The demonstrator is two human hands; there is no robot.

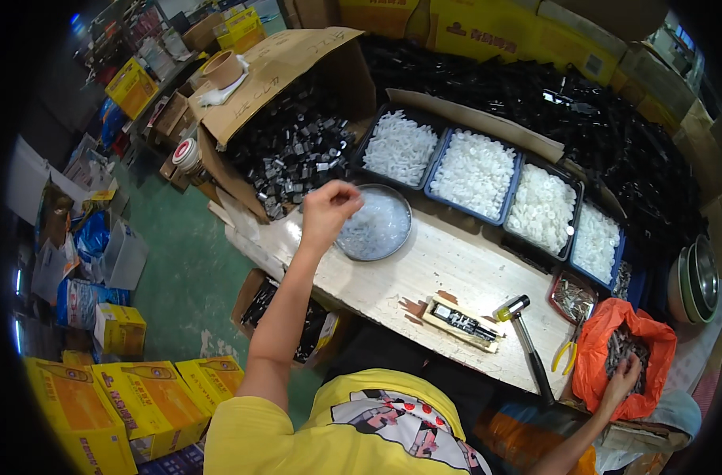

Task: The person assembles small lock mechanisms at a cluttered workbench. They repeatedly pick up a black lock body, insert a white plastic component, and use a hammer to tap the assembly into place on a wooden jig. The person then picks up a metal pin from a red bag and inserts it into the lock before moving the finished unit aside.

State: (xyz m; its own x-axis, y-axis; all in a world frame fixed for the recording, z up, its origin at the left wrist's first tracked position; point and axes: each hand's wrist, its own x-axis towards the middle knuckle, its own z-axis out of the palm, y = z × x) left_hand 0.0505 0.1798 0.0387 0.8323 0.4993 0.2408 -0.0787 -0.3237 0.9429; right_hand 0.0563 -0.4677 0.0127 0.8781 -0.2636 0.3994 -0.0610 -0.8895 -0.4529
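My left hand [328,212] is raised at the near left edge of a round metal dish [409,218] of small translucent pieces. Its thumb and fingers are pinched together; whatever they hold is too small to make out. Far to the right, my right hand [619,385] reaches into an orange plastic bag [594,348] of small grey metal pieces [628,348]. Its fingers are bent down among those pieces, and what they grip is hidden. Between my hands, a wooden fixture [495,345] on the bench bears a black and silver part [464,321].
A hammer [535,356] and yellow-handled pliers [565,358] lie beside the bag. Several trays [507,214] of white plastic parts line the back of the bench [353,285]. An open carton [290,63] of black pieces stands at left; a black heap [488,83] lies behind.
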